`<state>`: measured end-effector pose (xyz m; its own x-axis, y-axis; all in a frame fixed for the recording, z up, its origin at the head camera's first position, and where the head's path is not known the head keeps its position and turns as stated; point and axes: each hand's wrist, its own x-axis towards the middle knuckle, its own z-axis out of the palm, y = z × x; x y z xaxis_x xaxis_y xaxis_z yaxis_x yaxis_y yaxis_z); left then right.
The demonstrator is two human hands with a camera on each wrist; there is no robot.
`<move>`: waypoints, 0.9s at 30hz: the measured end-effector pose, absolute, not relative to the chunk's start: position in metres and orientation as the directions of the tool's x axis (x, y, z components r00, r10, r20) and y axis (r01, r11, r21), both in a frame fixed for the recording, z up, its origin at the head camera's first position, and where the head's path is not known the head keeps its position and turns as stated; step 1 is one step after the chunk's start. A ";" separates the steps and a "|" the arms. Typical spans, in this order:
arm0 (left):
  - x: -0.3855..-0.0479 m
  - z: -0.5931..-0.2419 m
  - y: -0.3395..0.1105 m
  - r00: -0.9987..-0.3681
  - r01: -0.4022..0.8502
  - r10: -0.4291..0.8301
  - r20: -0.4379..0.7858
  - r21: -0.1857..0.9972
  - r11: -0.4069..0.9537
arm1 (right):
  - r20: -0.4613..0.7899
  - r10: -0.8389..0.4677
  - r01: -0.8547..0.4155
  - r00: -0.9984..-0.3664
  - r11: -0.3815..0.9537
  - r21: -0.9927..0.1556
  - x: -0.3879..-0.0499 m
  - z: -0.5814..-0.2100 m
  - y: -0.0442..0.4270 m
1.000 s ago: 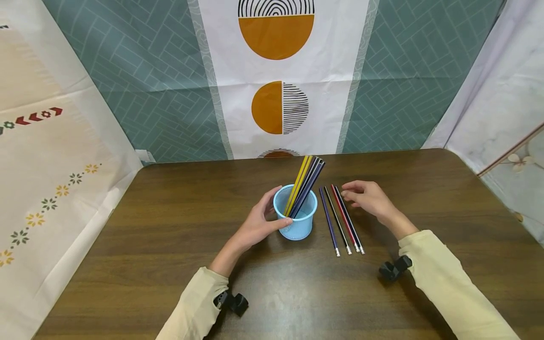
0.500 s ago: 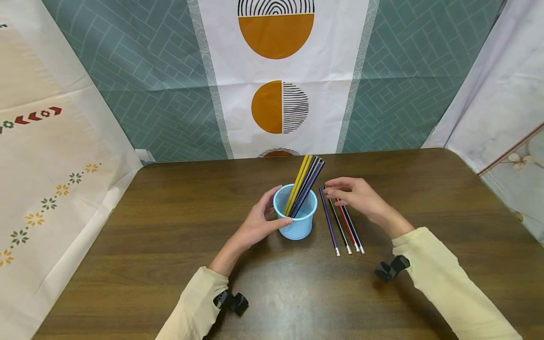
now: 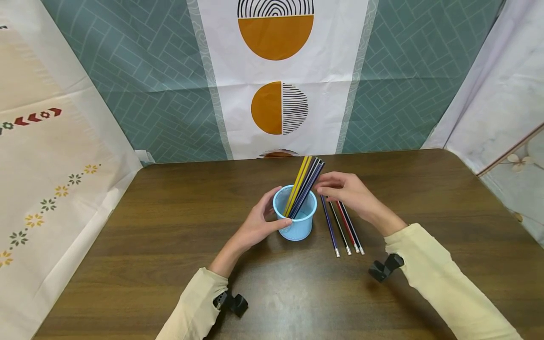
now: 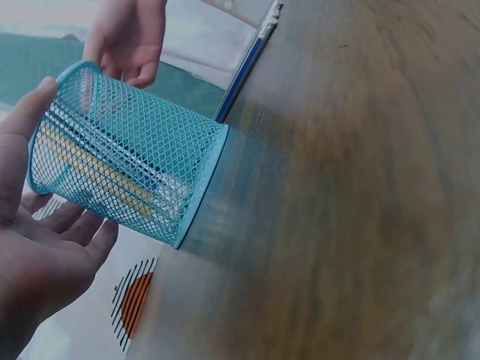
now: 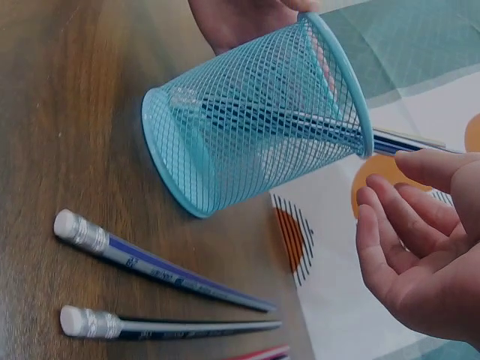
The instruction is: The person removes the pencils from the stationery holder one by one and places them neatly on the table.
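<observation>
A light blue mesh pencil cup (image 3: 297, 230) stands on the table. My left hand (image 3: 262, 219) grips its left side, thumb across the near rim and fingers behind. Yellow and dark pencils (image 3: 302, 184) lean rightward inside the cup. My right hand (image 3: 346, 192) hovers just right of the cup's rim, fingers loosely bent with nothing visible between them. In the right wrist view its thumb is close to the pencils' upper part; whether they touch I cannot tell. Below it lie a blue pencil (image 3: 330, 228), a black pencil (image 3: 341, 228) and a red pencil (image 3: 348, 226), with one more dark pencil alongside.
The brown wooden table (image 3: 178, 226) reaches back to a teal and white patterned hanging (image 3: 170, 94). Light patterned cloths flank it on both sides. A black wrist camera (image 3: 231, 303) sits on the left sleeve, and another black camera (image 3: 386, 267) on the right.
My right hand has moved left, from above the rightmost loose pencils to beside the leaning pencils in the cup. My left hand and the cup have stayed in place.
</observation>
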<state>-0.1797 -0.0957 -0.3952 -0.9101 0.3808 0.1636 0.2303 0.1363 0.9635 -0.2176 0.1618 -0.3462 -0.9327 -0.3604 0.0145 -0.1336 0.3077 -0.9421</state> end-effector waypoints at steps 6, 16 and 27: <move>-0.180 -0.395 -0.096 -0.907 0.234 0.387 0.168 0.963 0.131 | 0.028 -0.329 -0.129 -0.944 0.291 -0.948 -0.219 -0.347 0.154; -0.181 -0.398 -0.097 -0.905 0.242 0.387 0.176 0.961 0.130 | 0.065 -0.275 -0.131 -0.959 0.230 -0.964 -0.217 -0.351 0.147; -0.181 -0.398 -0.097 -0.905 0.249 0.386 0.177 0.957 0.145 | 0.091 -0.212 -0.142 -0.973 0.239 -0.961 -0.217 -0.354 0.142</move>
